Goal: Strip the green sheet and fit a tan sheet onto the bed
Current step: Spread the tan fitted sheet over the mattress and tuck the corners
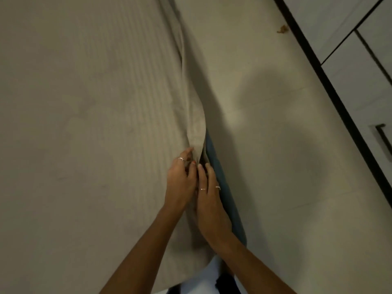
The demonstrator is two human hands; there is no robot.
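Your left hand [180, 179] pinches the tan sheet [95, 102] at the bed's right edge while your right hand [209, 194], fingers straight, presses beside the blue mattress side [222, 187]; pull unevenly and the tucked hem likely slips free and wrinkles.

bed [214, 158] under a striped tan sheet [95, 102] — pale floor [265, 124] beside it, small brown scrap [282, 29] on floor

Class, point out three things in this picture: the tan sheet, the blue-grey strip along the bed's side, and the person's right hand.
tan sheet [95, 113], head view, flat striped top.
blue-grey strip [220, 170], head view, mid-length.
right hand [209, 200], head view, back of hand.
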